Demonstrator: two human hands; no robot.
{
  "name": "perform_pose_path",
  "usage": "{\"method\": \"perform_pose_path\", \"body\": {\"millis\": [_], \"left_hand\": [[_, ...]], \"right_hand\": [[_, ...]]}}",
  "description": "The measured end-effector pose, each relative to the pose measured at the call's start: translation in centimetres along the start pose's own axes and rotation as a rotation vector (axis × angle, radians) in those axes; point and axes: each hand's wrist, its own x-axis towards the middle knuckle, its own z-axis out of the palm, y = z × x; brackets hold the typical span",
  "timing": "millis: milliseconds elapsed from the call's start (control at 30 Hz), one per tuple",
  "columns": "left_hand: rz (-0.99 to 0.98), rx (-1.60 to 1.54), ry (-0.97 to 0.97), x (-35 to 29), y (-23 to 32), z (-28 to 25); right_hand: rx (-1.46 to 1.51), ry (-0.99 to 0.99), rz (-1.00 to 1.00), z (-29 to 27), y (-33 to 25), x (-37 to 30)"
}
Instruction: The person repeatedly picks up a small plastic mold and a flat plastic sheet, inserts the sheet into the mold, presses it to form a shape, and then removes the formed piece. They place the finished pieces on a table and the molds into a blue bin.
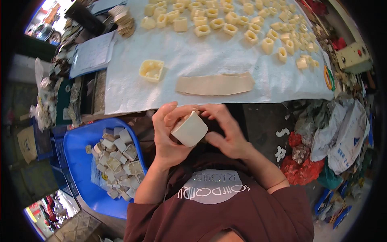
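A cream-coloured, square-faced moulded piece with rounded corners is held in front of my chest, just off the table's near edge. My left hand is closed around its left side, thumb and fingers wrapped about it. My right hand curls at its upper right, fingertips at the top edge and thumb by the right corner; the fingers are slightly blurred. The piece's far side is hidden. Beyond my hands, a similar hollow cream piece lies open side up, left of a tan curved strip.
Many hollow cream pieces spread over the far part of the white-covered table. A blue tub of similar pieces stands at my left. Papers lie at the table's left; plastic bags and red bundles sit at the right.
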Motion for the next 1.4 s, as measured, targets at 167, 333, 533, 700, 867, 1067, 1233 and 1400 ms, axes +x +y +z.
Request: {"method": "perform_pose_path", "body": {"millis": [167,333,533,700,867,1067,1233,1400], "left_hand": [[0.057,0.383,0.119,-2.2,0.2,-4.9],[-0.191,0.985,0.424,-7.2,0.4,-11.0],[-0.688,1.454,0.542,-18.1,1.5,-17.7],[-1.090,1.747,0.513,-18.6,2.2,-17.2],[-0.524,1.654,0.556,-12.8,1.8,-15.4],[-0.072,1.062,0.254,-2.3,1.0,-8.1],[0.036,0.882,0.076,1.4,0.0,-2.8],[0.051,0.833,0.005,2.0,-0.8,-0.8]], "right_hand": [[-0.116,0.191,-0.165,-2.0,0.7,2.8],[-0.484,0.057,-0.237,-3.3,1.2,6.0],[-0.734,-0.151,-0.263,-3.6,1.0,7.7],[-0.845,-0.234,-0.249,-4.0,1.8,8.1],[-0.837,-0.209,-0.240,-4.1,2.8,8.3],[-0.870,-0.135,-0.232,-3.8,2.5,8.8],[-1.292,-0.263,-0.321,-1.9,1.4,8.8],[-1.277,-0.267,-0.387,-1.4,1.6,8.9]]}}
